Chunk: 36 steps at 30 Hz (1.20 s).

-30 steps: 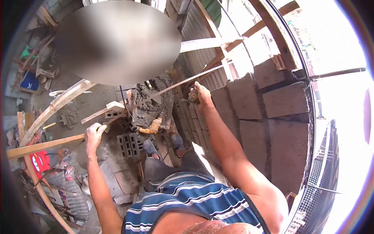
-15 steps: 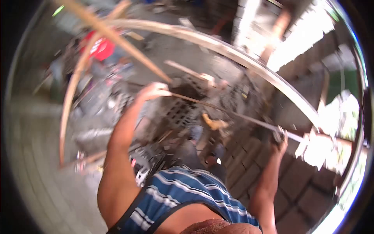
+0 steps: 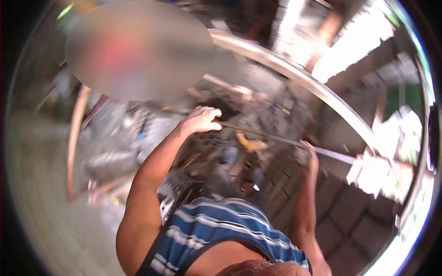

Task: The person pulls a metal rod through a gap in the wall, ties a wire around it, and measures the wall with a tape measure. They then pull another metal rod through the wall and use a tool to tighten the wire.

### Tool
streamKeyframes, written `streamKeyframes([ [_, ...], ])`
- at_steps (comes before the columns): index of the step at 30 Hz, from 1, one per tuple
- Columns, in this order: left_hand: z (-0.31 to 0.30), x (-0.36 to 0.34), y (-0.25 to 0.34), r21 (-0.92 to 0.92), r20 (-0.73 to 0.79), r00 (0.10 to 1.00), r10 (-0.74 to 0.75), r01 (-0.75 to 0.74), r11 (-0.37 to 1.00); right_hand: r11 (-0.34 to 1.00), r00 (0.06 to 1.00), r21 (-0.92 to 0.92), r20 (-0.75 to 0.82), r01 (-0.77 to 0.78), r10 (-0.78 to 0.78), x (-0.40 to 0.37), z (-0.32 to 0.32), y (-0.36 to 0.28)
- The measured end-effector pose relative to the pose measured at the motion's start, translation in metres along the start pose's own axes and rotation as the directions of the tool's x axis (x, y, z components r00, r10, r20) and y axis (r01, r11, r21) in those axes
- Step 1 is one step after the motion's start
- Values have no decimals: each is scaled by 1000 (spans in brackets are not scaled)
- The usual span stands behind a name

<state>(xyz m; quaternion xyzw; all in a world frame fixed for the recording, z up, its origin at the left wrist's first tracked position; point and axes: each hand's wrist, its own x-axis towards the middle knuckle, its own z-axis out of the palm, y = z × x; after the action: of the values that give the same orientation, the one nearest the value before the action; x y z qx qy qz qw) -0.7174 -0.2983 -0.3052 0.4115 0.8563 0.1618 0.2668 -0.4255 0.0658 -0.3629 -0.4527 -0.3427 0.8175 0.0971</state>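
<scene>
A long thin rod (image 3: 258, 132) stretches across in front of me, dark brown towards the left and pale and shiny towards the right. My left hand (image 3: 201, 120) is closed at its left end, thumb and fingers pinched together. Farther along, my right hand (image 3: 311, 156) has its fingers wrapped round the rod, which continues beyond it to the right. A greyish patch shows at the right fingers; blur hides what it is. Below the rod, on the ground, lies a yellow-orange object (image 3: 251, 143) near my feet.
A long wooden beam (image 3: 294, 71) spans the upper right, and a wooden pole (image 3: 76, 142) stands at left. Grey blocks (image 3: 340, 211) cover the ground at right. Rubble and scraps (image 3: 110, 129) lie at left. A blurred oval hides the upper left.
My left hand has moved right and slightly down, and my right hand has moved left, so they are closer together. The rod stays between them.
</scene>
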Motion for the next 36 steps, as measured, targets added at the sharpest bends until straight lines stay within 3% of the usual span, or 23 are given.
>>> streamKeyframes([
  [1,24,22,31,-51,-31,996,86,-87,995,997,998,-72,54,18,-15,6,-9,8],
  [2,54,42,55,-78,-77,980,182,-188,979,996,990,7,111,-91,90,9,-7,16],
  [3,78,58,72,-101,-133,958,255,-269,958,996,993,29,76,-90,87,22,-7,31],
  [4,96,67,88,-61,-76,973,219,-224,973,985,979,3,111,-174,173,24,-6,40],
  [5,107,69,95,-13,-30,987,157,-158,987,989,987,-42,64,-143,146,28,-6,58],
  [6,97,67,100,-85,11,990,139,-138,987,985,977,154,209,-79,46,11,7,57],
  [7,83,64,100,-147,54,993,110,-101,984,980,971,187,238,-69,23,14,0,60],
  [10,72,51,89,-139,-46,989,141,-146,980,974,991,216,128,-69,42,12,-30,48],
  [12,63,39,59,-128,-60,996,70,-77,989,988,998,142,6,53,-55,24,-73,31],
  [14,52,21,21,-132,-137,989,47,-65,989,970,994,222,-81,96,-79,11,-101,4],
  [15,34,9,11,-162,-79,997,-20,6,987,957,991,266,-101,117,-93,21,-125,3],
  [16,28,-1,-10,-106,-161,986,45,-62,992,956,986,268,-144,121,-85,22,-135,-4],
  [17,13,-12,-21,-133,-131,991,1,-19,991,955,980,271,-185,125,-75,22,-141,-9],
  [23,-62,-79,-117,-34,-154,954,-256,253,967,894,987,421,-98,156,-126,27,-133,-17],
  [27,-85,-112,-181,75,-131,955,-265,276,958,950,992,291,13,118,-127,57,-133,2],
  [28,-85,-118,-190,61,-135,951,-279,289,955,955,997,286,-15,83,-82,56,-118,4],
  [29,-85,-122,-200,45,-138,946,-293,302,952,978,980,202,-196,56,-15,55,-103,6],
  [30,-83,-124,-210,42,-128,939,-320,327,944,961,988,266,-151,71,-31,61,-102,13],
  [31,-79,-123,-215,38,-131,935,-329,337,941,941,993,329,-105,78,-46,65,-98,19],
  [33,-72,-109,-227,-36,2,934,-357,357,933,960,995,276,-95,50,-24,60,-86,23],
  [34,-54,-92,-221,-29,-56,965,-257,256,966,973,995,227,-96,29,-8,56,-78,24],
  [35,-35,-69,-195,-13,-110,982,-151,151,988,974,996,228,-92,21,0,54,-70,28],
  [36,-32,-40,-129,174,29,978,-208,200,964,980,998,196,-63,15,-2,55,-61,34],
])
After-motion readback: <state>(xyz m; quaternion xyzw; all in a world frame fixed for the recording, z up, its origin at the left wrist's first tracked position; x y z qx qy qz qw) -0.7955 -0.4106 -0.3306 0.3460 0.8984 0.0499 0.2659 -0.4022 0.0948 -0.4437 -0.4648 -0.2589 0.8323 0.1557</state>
